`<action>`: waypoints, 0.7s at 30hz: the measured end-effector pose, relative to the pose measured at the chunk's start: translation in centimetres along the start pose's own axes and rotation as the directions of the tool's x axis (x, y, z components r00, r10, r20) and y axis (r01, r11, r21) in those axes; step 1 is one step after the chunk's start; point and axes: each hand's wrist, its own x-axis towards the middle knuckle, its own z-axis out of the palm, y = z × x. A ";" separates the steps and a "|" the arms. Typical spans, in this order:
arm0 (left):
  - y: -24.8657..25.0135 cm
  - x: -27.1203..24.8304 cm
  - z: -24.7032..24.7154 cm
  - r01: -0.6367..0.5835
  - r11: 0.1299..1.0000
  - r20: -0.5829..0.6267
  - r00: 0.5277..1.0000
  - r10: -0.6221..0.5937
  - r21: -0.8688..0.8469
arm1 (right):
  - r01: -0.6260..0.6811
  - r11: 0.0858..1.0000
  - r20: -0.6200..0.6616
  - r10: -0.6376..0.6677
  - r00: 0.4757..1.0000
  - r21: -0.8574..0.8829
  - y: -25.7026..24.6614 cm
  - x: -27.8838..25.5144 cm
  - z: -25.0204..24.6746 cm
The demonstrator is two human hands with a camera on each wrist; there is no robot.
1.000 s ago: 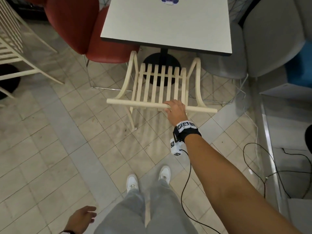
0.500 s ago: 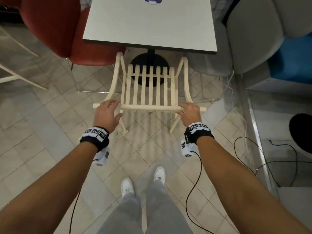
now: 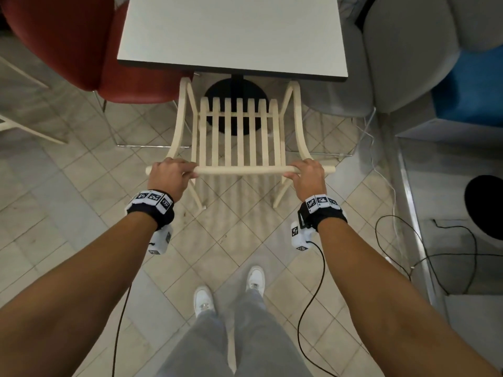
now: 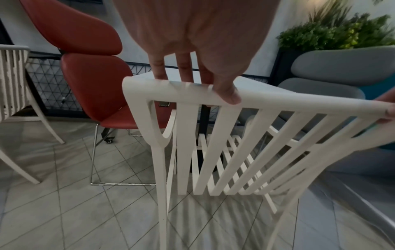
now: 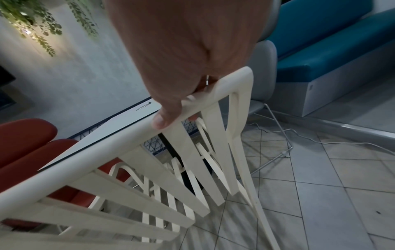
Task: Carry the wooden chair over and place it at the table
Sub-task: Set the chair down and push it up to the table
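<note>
Since a second ago the left hand [image 3: 169, 177] has joined the right hand [image 3: 308, 178] on the chair [image 3: 239, 137]; both grasp its top rail. From the head, the pale slatted chair faces the table [image 3: 234, 34], its front at the table's edge, between a red chair [image 3: 68, 42] and a grey chair [image 3: 402, 50]. Left wrist: fingers [image 4: 159, 67] curl over the smooth rail. Right wrist: thumb wraps the rail; a cable [image 5: 320, 142] trails on tiles.
</note>
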 end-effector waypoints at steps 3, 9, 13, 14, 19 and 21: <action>0.6 1.4 -0.3 0.053 0.997 0.013 0.999 -0.052 -0.048 | -0.022 1.000 0.021 0.022 1.000 -0.011 -0.4 1.2 -0.2; 0.3 2.0 -0.2 0.131 0.982 0.028 0.991 -0.128 -0.135 | -0.020 0.999 0.025 0.021 0.999 -0.031 -0.9 1.2 -0.1; 0.3 1.5 -0.1 0.130 0.981 0.028 0.991 -0.127 -0.144 | 0.008 0.999 0.014 -0.007 1.000 -0.047 -0.6 0.3 -0.4; 0.3 1.3 -0.1 0.129 0.982 0.034 0.992 -0.125 -0.138 | 0.013 0.999 0.019 -0.012 1.000 -0.046 -0.6 0.2 -0.5; 0.4 1.1 -0.2 0.131 0.981 0.030 0.991 -0.128 -0.140 | 0.016 0.999 0.040 -0.014 0.999 -0.038 -0.5 0.3 -0.8; 0.3 1.2 -0.2 0.131 0.982 0.046 0.991 -0.126 -0.139 | 0.011 0.999 0.049 -0.009 0.999 -0.035 -0.4 0.3 -0.6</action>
